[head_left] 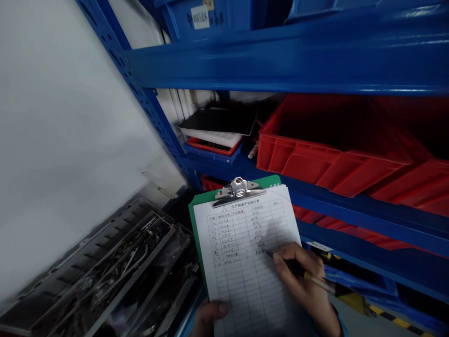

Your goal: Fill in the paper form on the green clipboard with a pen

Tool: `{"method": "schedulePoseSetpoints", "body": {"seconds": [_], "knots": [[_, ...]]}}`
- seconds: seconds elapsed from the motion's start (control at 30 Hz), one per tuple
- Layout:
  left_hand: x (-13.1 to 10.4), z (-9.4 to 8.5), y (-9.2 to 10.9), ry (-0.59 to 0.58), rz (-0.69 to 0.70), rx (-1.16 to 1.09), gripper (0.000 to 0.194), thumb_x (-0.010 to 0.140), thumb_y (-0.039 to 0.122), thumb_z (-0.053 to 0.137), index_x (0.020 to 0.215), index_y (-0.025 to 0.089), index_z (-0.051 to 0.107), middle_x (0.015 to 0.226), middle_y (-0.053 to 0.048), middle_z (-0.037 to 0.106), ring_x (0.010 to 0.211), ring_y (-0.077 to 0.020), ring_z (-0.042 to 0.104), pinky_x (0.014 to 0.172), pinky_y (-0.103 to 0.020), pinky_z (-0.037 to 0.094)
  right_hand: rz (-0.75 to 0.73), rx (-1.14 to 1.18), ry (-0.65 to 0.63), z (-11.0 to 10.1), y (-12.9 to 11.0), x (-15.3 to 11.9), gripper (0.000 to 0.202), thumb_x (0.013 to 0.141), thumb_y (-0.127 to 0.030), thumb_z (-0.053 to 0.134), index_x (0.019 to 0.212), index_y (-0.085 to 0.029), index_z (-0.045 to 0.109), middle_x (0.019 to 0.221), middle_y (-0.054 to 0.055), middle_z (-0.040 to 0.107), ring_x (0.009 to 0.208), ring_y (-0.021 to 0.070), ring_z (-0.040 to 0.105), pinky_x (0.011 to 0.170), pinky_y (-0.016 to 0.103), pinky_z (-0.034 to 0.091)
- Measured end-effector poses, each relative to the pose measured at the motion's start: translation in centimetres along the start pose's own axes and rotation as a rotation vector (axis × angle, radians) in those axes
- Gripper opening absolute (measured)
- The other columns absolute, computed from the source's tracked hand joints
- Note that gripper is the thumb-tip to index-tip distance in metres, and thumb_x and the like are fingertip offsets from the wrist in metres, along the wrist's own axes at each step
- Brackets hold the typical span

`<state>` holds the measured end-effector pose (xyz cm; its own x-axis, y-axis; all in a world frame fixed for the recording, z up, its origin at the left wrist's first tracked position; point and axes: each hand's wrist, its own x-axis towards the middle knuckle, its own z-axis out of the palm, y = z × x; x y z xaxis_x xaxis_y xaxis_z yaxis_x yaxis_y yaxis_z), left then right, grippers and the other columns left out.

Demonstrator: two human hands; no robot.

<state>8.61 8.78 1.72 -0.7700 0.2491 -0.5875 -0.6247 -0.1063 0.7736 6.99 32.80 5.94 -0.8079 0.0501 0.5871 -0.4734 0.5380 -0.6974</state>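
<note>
A green clipboard (pixel 195 234) with a metal clip (pixel 240 191) bears a printed form (pixel 238 285), its upper rows filled with handwriting. My left hand (pixel 207 317) grips the board's lower left edge, thumb on top of the paper and the other fingers hidden beneath. In my right hand (pixel 305 276) a dark pen (pixel 295 268) is pinched between thumb and fingers. Its tip touches or nearly touches the paper beside the last written rows, in the fourth column; exact contact cannot be told.
Beyond the board stands a blue metal rack (pixel 280 63) with red bins (pixel 333 164) and a stack of trays under a black sheet (pixel 220 120). To the left lies a grey compartment case (pixel 105 281) full of small tools and parts, against a white wall (pixel 63 140).
</note>
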Motion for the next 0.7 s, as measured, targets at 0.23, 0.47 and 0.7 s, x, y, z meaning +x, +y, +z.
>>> {"method": "schedulePoseSetpoints", "body": {"seconds": [0.23,0.47,0.7], "knots": [[-0.2,0.9,0.4,-0.03,-0.002,-0.07,0.04,0.052,0.028,0.074,0.09,0.016,0.076,0.093,-0.012,0.076,0.132,-0.043,0.042,0.114,-0.05,0.031,-0.014,-0.002,-0.017,0.0,0.0,-0.1,0.018,0.088,-0.016,0.058,0.074,-0.02,0.046,0.064,-0.003,0.055,0.057,0.0092,0.057,0.051,0.02,0.042],[-0.1,0.4,0.1,-0.044,-0.044,-0.026,0.031,0.053,0.029,0.072,0.082,0.017,0.076,0.093,-0.013,0.076,0.135,-0.0419,0.038,0.116,-0.05,0.025,0.02,-0.029,0.0,0.1,0.2,-0.4,0.02,0.088,-0.016,0.057,0.071,-0.02,0.046,0.06,-0.004,0.05,0.052,0.0084,0.051,0.049,0.021,0.039],[0.1,-1.3,-0.5,-0.019,-0.097,-0.03,0.009,0.056,0.032,0.073,0.055,0.025,0.068,0.077,-0.008,0.076,0.14,-0.0372,0.033,0.12,-0.045,0.014,0.135,0.125,0.044,-0.2,0.3,-0.4,0.023,0.089,-0.018,0.056,0.07,-0.02,0.044,0.06,-0.004,0.048,0.054,0.0087,0.049,0.051,0.02,0.04]]}}
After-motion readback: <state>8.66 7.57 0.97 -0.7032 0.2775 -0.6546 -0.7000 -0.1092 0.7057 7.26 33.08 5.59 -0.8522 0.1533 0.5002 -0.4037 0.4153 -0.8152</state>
